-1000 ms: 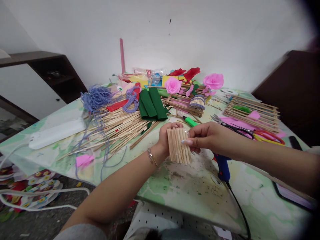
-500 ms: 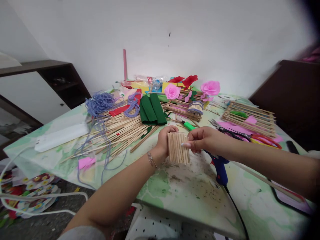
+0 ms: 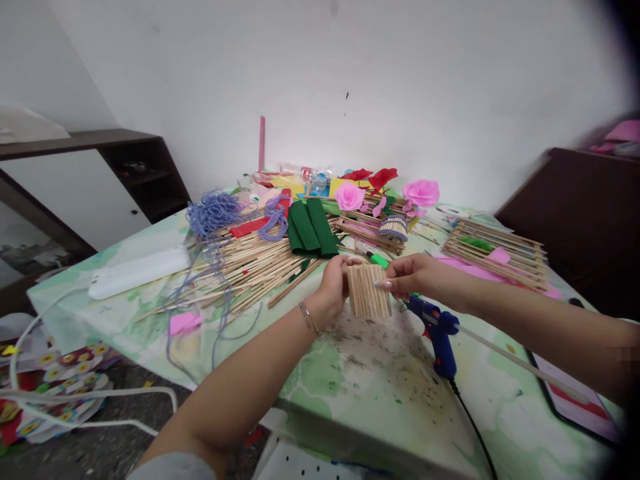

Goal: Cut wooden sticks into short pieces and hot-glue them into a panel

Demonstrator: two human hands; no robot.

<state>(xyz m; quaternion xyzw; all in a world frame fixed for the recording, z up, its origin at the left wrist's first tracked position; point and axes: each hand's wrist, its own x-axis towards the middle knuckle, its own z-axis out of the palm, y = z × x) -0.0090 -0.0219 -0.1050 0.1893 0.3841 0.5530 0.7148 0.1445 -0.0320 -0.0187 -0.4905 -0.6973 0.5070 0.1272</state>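
Between my two hands is a small panel of wooden sticks, set side by side and held above the table. My left hand grips its left edge, with the fingers partly hidden behind it. On the right edge, the thumb and fingers of my right hand pinch the panel. Just below my right hand stands a blue hot glue gun with a long glue stick in its back. A green-capped tool lies behind the panel, partly covered by my right hand.
Loose wooden sticks, purple yarn and folded green felt cover the left and middle. Behind are pink paper flowers and a yarn-trimmed stick piece. A stick frame and a phone lie right; a white power strip lies left.
The camera view has shifted, so the table sits slightly lower. Both hands still hold the stick panel, which is tilted a little differently. The scissors are now mostly hidden behind my right arm.
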